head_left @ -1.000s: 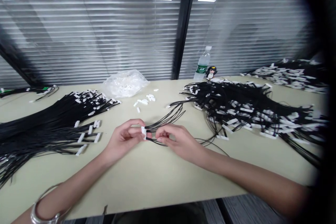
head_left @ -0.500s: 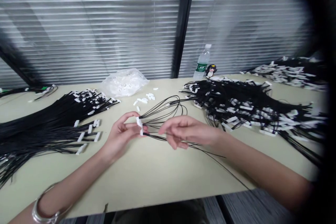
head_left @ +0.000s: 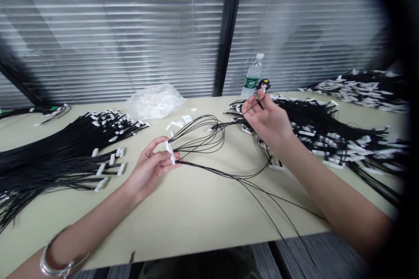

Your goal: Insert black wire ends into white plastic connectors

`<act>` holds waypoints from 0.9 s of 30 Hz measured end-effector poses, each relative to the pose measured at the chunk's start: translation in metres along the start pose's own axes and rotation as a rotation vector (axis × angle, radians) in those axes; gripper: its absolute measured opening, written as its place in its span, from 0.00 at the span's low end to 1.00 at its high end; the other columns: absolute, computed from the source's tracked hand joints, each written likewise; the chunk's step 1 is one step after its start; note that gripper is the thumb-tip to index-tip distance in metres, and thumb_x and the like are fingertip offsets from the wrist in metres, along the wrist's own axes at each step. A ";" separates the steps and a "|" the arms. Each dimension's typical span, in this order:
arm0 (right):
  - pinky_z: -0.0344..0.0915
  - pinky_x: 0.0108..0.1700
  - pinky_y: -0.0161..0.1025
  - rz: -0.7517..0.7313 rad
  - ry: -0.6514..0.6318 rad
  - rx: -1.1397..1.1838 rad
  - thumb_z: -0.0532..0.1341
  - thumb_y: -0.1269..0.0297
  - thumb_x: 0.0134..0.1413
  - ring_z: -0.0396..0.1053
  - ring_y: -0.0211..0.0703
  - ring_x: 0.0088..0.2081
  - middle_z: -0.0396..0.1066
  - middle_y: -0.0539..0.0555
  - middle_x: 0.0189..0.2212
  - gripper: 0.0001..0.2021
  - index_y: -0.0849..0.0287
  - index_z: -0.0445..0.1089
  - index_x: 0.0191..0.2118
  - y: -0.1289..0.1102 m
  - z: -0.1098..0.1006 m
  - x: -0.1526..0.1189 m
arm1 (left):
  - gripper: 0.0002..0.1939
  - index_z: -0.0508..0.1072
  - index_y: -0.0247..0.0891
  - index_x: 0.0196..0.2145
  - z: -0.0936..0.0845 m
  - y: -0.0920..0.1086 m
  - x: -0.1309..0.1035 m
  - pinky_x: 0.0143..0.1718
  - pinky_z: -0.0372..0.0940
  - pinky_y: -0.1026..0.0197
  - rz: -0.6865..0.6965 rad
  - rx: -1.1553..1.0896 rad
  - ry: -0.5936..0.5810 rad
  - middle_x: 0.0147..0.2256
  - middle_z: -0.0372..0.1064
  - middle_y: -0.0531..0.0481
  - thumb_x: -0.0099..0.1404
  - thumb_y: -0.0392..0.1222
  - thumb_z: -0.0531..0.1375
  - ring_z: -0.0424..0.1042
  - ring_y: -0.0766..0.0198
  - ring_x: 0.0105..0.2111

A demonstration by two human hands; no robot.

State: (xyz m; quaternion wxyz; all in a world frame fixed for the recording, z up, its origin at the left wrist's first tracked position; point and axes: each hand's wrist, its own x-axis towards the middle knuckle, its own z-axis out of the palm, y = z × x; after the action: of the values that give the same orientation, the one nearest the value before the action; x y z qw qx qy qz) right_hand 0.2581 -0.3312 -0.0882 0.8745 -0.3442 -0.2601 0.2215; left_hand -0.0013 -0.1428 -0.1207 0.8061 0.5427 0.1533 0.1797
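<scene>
My left hand (head_left: 152, 168) is closed around a white plug connector (head_left: 170, 151), pinched between thumb and fingers. Thin black wires (head_left: 218, 139) run out of it: some loop back at the upper right, others trail across the table and over its front edge. Raised at the right, my right hand (head_left: 266, 117) pinches a thin black wire (head_left: 250, 107) at its fingertips, palm partly facing me. Behind that hand lies a pile of black wire harnesses with white connectors (head_left: 304, 133). How far the pinched wire continues is hard to see.
A thick bundle of black wires (head_left: 59, 148) with white ends covers the left of the table (head_left: 183, 218). A clear plastic bag (head_left: 157, 101) and several loose white pieces (head_left: 178, 123) are at the back. A bottle (head_left: 252, 76) stands beside a small figurine (head_left: 262, 85); another harness pile (head_left: 363, 91) is far right.
My right hand has moved up and right, away from the connector, and now pinches a wire in front of the bottle. My left hand still holds the connector, shifted slightly left.
</scene>
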 end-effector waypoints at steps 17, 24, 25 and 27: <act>0.59 0.34 0.33 -0.486 -0.654 -1.204 0.55 0.72 0.55 0.62 0.34 0.31 0.68 0.50 0.29 0.04 0.60 0.66 0.36 0.043 0.086 -0.116 | 0.14 0.59 0.42 0.35 0.010 -0.003 -0.013 0.37 0.69 0.53 0.005 0.118 -0.154 0.28 0.76 0.53 0.56 0.29 0.60 0.76 0.60 0.31; 0.57 0.33 0.34 -0.610 -0.630 -1.235 0.56 0.74 0.54 0.57 0.32 0.27 0.63 0.48 0.24 0.02 0.63 0.64 0.34 0.045 0.077 -0.110 | 0.15 0.56 0.42 0.34 0.010 -0.001 -0.018 0.35 0.69 0.57 0.014 0.114 -0.243 0.28 0.77 0.54 0.57 0.30 0.60 0.76 0.57 0.34; 0.56 0.33 0.34 -0.616 -0.628 -1.236 0.56 0.74 0.53 0.56 0.32 0.27 0.62 0.48 0.23 0.02 0.63 0.64 0.33 0.044 0.077 -0.110 | 0.15 0.56 0.42 0.34 0.011 -0.002 -0.019 0.34 0.69 0.58 0.018 0.113 -0.251 0.28 0.77 0.54 0.57 0.31 0.61 0.76 0.57 0.34; 0.56 0.33 0.34 -0.624 -0.632 -1.247 0.56 0.74 0.53 0.56 0.32 0.27 0.62 0.48 0.23 0.02 0.64 0.64 0.33 0.043 0.078 -0.110 | 0.16 0.56 0.42 0.34 0.011 -0.002 -0.018 0.33 0.69 0.59 0.026 0.111 -0.262 0.28 0.77 0.54 0.57 0.31 0.61 0.76 0.57 0.34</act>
State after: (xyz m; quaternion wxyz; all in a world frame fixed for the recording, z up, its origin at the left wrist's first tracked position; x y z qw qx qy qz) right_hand 0.1175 -0.3273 -0.1035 0.4246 -0.6050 -0.6598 -0.1356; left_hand -0.0126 -0.1610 -0.1176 0.7855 0.6072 0.0493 0.1091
